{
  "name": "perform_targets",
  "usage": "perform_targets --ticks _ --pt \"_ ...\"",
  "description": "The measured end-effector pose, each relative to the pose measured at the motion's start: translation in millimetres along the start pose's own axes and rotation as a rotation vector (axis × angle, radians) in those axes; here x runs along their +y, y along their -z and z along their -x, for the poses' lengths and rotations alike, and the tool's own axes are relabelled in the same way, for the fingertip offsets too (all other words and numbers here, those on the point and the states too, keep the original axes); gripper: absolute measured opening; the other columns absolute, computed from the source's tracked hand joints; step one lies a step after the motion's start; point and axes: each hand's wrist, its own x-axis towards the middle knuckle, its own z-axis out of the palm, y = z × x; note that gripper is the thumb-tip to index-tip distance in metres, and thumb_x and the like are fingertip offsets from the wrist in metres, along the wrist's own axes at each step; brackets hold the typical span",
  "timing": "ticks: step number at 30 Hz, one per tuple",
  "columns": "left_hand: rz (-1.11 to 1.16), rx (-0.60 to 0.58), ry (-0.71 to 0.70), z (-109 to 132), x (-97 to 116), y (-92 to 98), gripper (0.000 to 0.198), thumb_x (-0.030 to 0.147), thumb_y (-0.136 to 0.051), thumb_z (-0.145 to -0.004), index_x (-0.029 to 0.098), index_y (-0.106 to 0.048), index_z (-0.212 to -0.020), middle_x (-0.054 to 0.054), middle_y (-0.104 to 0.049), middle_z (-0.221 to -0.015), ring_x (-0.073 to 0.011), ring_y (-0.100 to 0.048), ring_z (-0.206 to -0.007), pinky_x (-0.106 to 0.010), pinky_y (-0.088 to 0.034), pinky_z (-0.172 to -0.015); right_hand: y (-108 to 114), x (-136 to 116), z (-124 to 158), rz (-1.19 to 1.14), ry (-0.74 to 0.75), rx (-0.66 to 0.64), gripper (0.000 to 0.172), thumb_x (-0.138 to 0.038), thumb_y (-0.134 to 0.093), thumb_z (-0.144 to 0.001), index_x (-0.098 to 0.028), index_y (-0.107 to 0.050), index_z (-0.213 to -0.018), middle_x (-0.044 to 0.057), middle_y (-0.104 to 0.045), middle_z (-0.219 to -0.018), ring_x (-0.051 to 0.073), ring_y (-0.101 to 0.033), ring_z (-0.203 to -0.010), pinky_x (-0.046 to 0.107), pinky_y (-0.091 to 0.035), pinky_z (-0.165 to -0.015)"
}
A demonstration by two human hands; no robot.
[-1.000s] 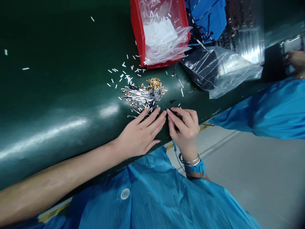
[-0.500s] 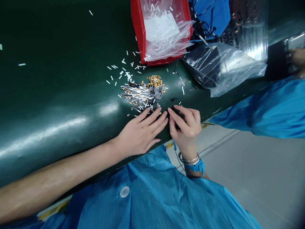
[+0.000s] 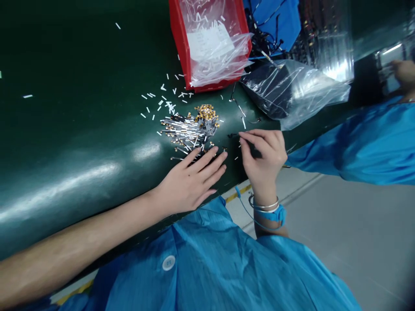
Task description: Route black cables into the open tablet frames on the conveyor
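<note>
My left hand [image 3: 191, 183] lies flat with its fingers spread on the green work surface. Its fingertips touch the lower edge of a pile of thin dark strips [image 3: 186, 129], which have white sections and gold-coloured ends. To the right, my right hand [image 3: 264, 151] is bent into a pinch, with thumb and index tips close together. Those tips are right beside a small black piece [image 3: 232, 135] lying on the surface. Whether anything is between them is too small to make out. Gold-coloured ends [image 3: 206, 112] are bunched at the pile's upper right.
Small white slips [image 3: 168, 103] lie scattered above the pile. Behind are a red bin [image 3: 180, 47] with a plastic bag inside, a blue bin [image 3: 292, 26] with black cables, and a clear bag [image 3: 311, 95]. A co-worker's blue sleeve [image 3: 366, 147] reaches in at right.
My right hand has moved right and slightly up, away from my left fingertips to beside the black piece. My left hand stays on the pile's edge. The view has shifted slightly.
</note>
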Motion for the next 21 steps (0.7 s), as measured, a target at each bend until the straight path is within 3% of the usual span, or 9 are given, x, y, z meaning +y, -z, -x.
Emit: perform_targets --ticks 7,16,21 --pt "0.0 0.16 0.089 3 -1 6.1 0.038 0.029 -0.04 -0.096 0.006 -0.064 -0.114 -0.014 -0.06 -0.128 -0.029 -0.053 -0.121 -0.042 -0.04 -0.101 -10 5 -2 0.013 0.024 0.004 0.009 -0.018 -0.062 -0.084 -0.023 -0.07 -0.082 0.001 -0.066 -0.079 0.016 -0.056 -0.077 0.032 -0.048 -0.067" --pt "-0.048 0.151 0.139 3 1 4.4 0.041 0.03 -0.039 -0.096 0.004 -0.063 -0.116 -0.016 -0.06 -0.128 -0.0305 -0.053 -0.121 -0.042 -0.037 -0.101 -10 2 -1 -0.023 -0.032 -0.033 0.009 -0.021 -0.062 -0.085 -0.023 -0.066 -0.078 0.0 -0.065 -0.078 0.015 -0.057 -0.077 0.032 -0.048 -0.068" --pt "-0.061 0.144 0.137 4 1 2.9 0.042 0.029 -0.038 -0.096 0.003 -0.062 -0.118 -0.016 -0.058 -0.13 -0.0308 -0.052 -0.122 -0.043 -0.036 -0.102 -3 -20 0 -0.062 -0.076 0.021 0.005 -0.017 -0.065 -0.083 -0.021 -0.067 -0.081 0.001 -0.066 -0.08 0.015 -0.057 -0.078 0.03 -0.05 -0.066"
